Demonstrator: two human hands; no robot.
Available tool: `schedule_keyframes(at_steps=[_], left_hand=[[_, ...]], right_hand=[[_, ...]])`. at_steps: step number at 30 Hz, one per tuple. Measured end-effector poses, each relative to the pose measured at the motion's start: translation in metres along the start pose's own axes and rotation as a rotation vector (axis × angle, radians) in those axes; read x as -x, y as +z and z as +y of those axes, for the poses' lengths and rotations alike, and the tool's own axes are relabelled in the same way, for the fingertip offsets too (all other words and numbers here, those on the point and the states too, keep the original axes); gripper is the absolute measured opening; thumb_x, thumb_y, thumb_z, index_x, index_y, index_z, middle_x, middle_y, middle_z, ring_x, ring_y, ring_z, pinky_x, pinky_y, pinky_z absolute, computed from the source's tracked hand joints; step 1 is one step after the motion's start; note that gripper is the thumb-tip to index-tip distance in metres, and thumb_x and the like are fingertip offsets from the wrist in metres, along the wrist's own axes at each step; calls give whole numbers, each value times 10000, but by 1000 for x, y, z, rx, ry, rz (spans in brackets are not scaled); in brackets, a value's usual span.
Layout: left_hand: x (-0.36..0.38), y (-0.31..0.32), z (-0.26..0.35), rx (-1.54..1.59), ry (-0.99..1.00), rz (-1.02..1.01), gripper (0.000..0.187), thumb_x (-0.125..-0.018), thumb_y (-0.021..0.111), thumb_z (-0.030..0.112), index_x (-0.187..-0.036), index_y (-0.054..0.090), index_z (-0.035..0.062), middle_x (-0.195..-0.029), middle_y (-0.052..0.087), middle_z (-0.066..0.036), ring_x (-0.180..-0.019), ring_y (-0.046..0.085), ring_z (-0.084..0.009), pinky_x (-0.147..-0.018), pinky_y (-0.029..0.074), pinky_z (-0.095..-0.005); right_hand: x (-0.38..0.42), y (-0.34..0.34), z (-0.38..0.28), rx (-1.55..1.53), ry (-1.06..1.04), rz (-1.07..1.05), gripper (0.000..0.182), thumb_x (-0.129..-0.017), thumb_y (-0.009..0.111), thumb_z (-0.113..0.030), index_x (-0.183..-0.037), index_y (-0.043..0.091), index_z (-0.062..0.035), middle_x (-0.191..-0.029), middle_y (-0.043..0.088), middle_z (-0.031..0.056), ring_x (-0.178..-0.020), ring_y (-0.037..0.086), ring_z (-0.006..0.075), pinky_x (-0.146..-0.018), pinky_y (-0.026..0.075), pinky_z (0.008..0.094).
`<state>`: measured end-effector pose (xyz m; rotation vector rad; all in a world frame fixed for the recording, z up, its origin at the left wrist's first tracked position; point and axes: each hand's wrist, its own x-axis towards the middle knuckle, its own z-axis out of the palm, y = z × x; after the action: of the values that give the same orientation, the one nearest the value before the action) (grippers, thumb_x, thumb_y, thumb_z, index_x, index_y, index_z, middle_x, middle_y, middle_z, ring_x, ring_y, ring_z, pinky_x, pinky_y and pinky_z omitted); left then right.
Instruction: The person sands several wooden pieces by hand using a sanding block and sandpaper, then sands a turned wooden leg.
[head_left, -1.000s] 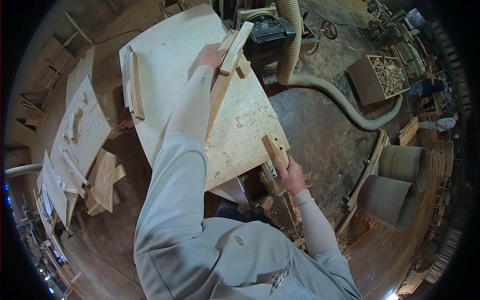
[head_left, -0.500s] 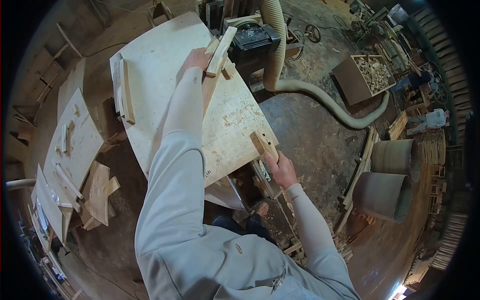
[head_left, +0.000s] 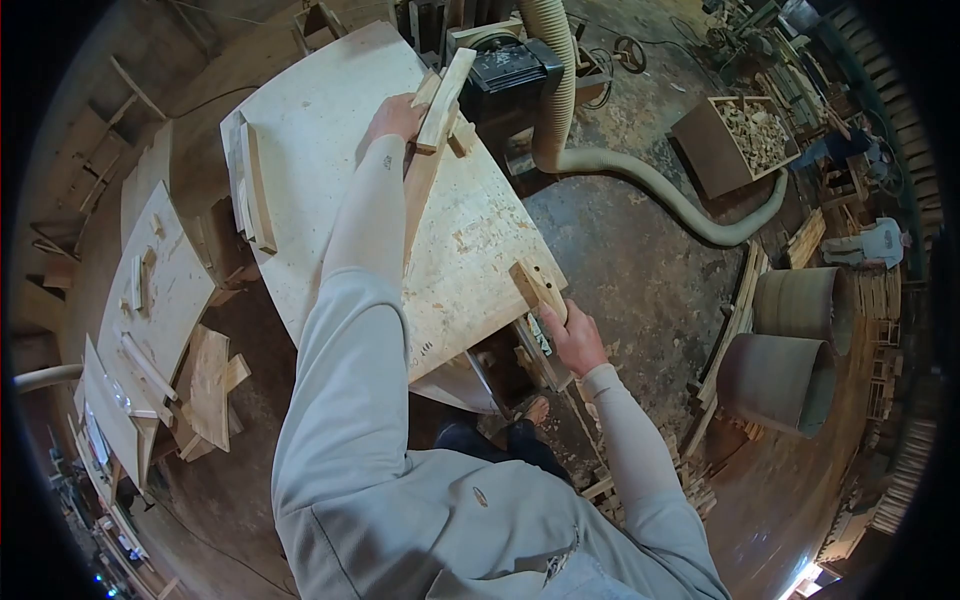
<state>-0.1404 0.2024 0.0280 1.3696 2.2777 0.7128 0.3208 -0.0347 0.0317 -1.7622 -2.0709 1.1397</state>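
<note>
Block (head_left: 540,289): short timber piece at the near right corner of the tabletop (head_left: 330,110); I'd judge it stiff, fairly light, dry rather than slippery, hardly fragile.
Right hand (head_left: 576,339): fingers clamped round the block's near end, to my eye a sound hold.
Left hand (head_left: 397,117): against the wooden pieces (head_left: 444,106) near the black machine housing (head_left: 507,68); from here I can't tell whether its fingers grip.

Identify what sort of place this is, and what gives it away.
Most likely a woodworking shop: a box full of wood offcuts, a thick ribbed hose leading across the floor, and a drilled wooden piece in the person's right hand.
</note>
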Motion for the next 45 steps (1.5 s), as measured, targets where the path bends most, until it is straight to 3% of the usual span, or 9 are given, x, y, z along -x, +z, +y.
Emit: schedule_keyframes(at_steps=[17, 20, 27, 30, 32, 36, 39, 41, 45], left_hand=[[-6, 6, -19, -98, -10, 86, 510, -1070, 649, 448, -1417, 756, 89, -1393, 750, -227, -1291, 710, -431, -1119, 550, -503], [-8, 24, -32, -93, 31, 92, 471, -1069, 644, 491, -1341, 783, 132, -1341, 744, -247, -1271, 713, -438, -1076, 569, -540], [60, 35, -21, 125, 48, 67, 493, -1007, 715, 426, -1418, 747, 154, -1384, 713, -231, -1317, 675, -442, -1103, 545, -531], [89, 41, -12, 134, 131, 270, 477, -997, 734, 328, -1432, 726, 131, -1383, 710, -215, -1291, 678, -441, -1100, 543, -529], [109, 31, -2, -142, 172, 370, 469, -1002, 729, 262, -1438, 704, 90, -1329, 725, -197, -1248, 681, -442, -1089, 547, -520], [153, 38, 9, -242, 317, 331, 428, -1012, 730, 271, -1378, 734, 50, -1280, 727, -185, -1215, 682, -447, -1077, 552, -511], [172, 55, 1, 37, 234, 425, 418, -1004, 749, 292, -1346, 759, 52, -1302, 719, -175, -1215, 682, -451, -1068, 557, -507], [186, 52, 4, 10, -6, 279, 385, -997, 761, 304, -1282, 803, 49, -1283, 748, -193, -1198, 698, -445, -1059, 561, -510], [184, 69, 4, 60, 35, 211, 350, -985, 774, 296, -1214, 830, 37, -1181, 803, -209, -1120, 747, -426, -1012, 584, -497]], right_hand=[[2, 6, -18, -64, 69, -35, 664, -1088, 617, -615, -1194, 718, 33, -1058, 781, 318, -1041, 754, 516, -917, 565, 566], [14, 8, -7, -67, 60, -26, 635, -1087, 634, -588, -1169, 725, 35, -1046, 778, 320, -1028, 755, 516, -898, 573, 554], [50, -7, 20, -58, 38, 1, 592, -1078, 662, -550, -1122, 735, 36, -1026, 777, 316, -1012, 762, 502, -874, 578, 540], [69, -15, 29, -99, 38, -13, 588, -1072, 670, -551, -1109, 739, 33, -1004, 777, 307, -993, 769, 490, -857, 579, 528], [82, -17, 38, -104, 53, -30, 589, -1070, 672, -554, -1106, 740, 30, -982, 778, 298, -973, 774, 480, -839, 579, 519], [108, -23, 62, -73, 53, -46, 592, -1069, 667, -559, -1110, 741, 27, -980, 778, 300, -972, 774, 482, -843, 581, 519], [121, -30, 78, -90, 33, -46, 599, -1068, 660, -563, -1123, 741, 28, -984, 780, 299, -972, 771, 487, -849, 584, 518], [125, -34, 84, -127, 20, -40, 598, -1071, 656, -557, -1136, 741, 31, -987, 783, 297, -979, 768, 494, -857, 585, 522], [142, -46, 93, -107, 0, -20, 594, -1075, 654, -548, -1144, 740, 36, -983, 783, 298, -986, 767, 500, -860, 585, 532]])
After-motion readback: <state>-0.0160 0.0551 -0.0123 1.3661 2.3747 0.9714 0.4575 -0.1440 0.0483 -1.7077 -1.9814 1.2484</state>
